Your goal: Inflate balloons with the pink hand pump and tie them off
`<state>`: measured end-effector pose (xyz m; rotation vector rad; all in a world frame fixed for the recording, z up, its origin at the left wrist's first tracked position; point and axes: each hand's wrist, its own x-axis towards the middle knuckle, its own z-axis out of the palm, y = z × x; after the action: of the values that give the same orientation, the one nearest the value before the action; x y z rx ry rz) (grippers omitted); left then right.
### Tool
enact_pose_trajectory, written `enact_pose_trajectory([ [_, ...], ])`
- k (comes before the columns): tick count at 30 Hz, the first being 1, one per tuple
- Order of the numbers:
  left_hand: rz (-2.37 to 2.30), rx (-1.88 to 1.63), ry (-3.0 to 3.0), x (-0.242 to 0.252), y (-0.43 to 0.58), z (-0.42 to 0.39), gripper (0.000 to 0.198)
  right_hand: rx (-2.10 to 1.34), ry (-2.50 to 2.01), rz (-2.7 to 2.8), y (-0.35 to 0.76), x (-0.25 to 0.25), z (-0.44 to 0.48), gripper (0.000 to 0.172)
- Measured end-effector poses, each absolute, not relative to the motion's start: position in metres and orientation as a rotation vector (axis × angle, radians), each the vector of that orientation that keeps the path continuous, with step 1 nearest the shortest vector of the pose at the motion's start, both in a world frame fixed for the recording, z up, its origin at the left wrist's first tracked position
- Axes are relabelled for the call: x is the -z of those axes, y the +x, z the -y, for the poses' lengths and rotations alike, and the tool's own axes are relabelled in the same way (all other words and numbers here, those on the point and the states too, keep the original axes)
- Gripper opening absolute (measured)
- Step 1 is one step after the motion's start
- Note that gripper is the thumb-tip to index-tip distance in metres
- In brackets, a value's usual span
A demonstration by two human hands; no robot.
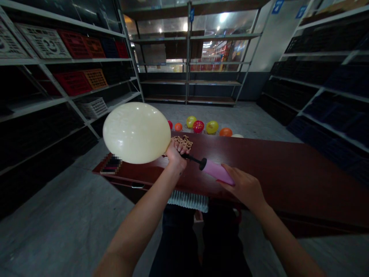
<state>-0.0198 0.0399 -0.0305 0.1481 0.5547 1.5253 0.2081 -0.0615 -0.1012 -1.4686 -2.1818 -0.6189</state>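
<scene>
A big, cream-white inflated balloon [137, 132] is at the left, over the table's near-left part. My left hand [176, 154] is closed around its neck, together with the black end of a hand balloon pump [216, 171]. The pump's barrel is pink with a black collar, and a thin black rod shows between the collar and my left hand. My right hand [243, 186] wraps around the far end of the pink barrel. The fingers of my left hand hide the balloon's mouth. Behind that hand lies a heap of tan, uninflated long balloons or similar loops [184, 141].
The dark red table [268, 165] reaches right. A pixelated phone-like item [111, 164] lies on its left corner. Beyond it, yellow balloons [212, 127], red balloons [198, 126] and orange balloons [225, 132] rest on the floor. Shelves with crates [73, 82] stand around.
</scene>
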Motion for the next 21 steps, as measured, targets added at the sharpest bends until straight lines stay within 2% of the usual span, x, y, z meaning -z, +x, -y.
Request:
enact_pose_trajectory([
  [5,-0.616,-1.537,0.035,0.040,-0.042,-0.053,0.039,0.822,-1.410,2.233,0.234,0.102,0.070,0.046],
  [9,-0.600,-1.558,0.016,0.044,-0.055,-0.058,0.039,0.840,-1.377,2.224,0.247,0.104,0.073,0.045],
  [16,-0.632,-1.626,0.045,0.039,-0.047,-0.049,0.042,0.471,-1.414,2.171,0.245,0.114,0.069,0.043],
  [21,-0.585,-1.617,0.090,0.027,-0.030,-0.041,0.043,0.244,-1.503,2.158,0.224,0.099,0.059,0.044],
])
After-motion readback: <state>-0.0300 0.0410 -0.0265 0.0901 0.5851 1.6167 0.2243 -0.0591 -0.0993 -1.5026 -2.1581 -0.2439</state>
